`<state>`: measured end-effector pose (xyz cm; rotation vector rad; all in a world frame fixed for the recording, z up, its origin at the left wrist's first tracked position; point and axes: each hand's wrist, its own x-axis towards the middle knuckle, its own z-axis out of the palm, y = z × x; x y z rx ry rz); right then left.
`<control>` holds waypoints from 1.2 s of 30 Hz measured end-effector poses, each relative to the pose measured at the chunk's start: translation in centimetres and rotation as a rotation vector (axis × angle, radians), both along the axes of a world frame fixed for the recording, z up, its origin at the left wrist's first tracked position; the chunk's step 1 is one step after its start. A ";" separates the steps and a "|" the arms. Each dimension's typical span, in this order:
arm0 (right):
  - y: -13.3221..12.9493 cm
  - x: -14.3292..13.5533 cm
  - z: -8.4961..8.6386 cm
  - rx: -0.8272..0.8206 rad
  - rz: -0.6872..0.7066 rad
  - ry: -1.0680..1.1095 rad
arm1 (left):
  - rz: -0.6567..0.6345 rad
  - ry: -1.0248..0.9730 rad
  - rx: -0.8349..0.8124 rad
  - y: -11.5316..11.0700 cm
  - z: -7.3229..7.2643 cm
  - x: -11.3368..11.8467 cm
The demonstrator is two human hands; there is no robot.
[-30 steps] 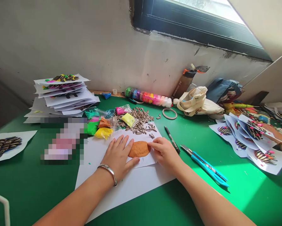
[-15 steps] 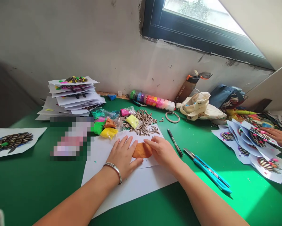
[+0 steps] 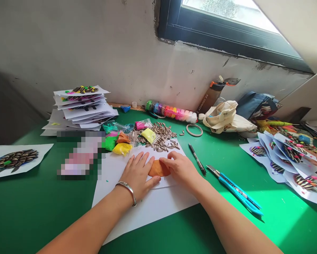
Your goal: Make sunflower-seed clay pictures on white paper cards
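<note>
A flat orange oval of clay (image 3: 158, 168) lies on a white paper sheet (image 3: 145, 218). My left hand (image 3: 139, 173) rests flat with spread fingers on the paper, its fingertips at the oval's left edge; a silver bangle circles the wrist. At the oval's right edge is my right hand (image 3: 181, 169), thumb and index finger touching the clay and the other fingers curled. Behind the hands are a heap of striped seeds (image 3: 162, 134) and clay bags in yellow (image 3: 122, 149), green (image 3: 110, 143) and pink (image 3: 143, 124).
A black pen (image 3: 197, 158) and blue cutter (image 3: 238, 190) lie right of the paper. Stacked pictures (image 3: 85, 106) stand back left; more pictures (image 3: 293, 155) and another person's hand are far right. A bottle (image 3: 211, 97), cloth bag (image 3: 224, 118) and tape ring (image 3: 194, 130) are behind.
My right hand's index finger has bent and shifted slightly left along the clay. My left hand stays nearly in place. The other person's hand at the far right has moved lower and right.
</note>
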<state>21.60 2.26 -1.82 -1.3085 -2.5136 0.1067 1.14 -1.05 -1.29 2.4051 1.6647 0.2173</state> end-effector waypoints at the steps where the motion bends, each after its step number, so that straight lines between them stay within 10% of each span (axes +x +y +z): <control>1: 0.0 0.1 0.0 -0.007 0.000 0.041 | -0.005 -0.022 -0.005 0.1 0.0 -0.2; 13: -3.4 -0.5 3.2 -0.059 0.270 0.142 | -0.037 -0.111 0.011 0.6 -0.2 -1.0; 36: -0.8 -1.5 0.3 -0.150 0.006 0.137 | -0.043 0.037 -0.118 0.0 0.2 -0.6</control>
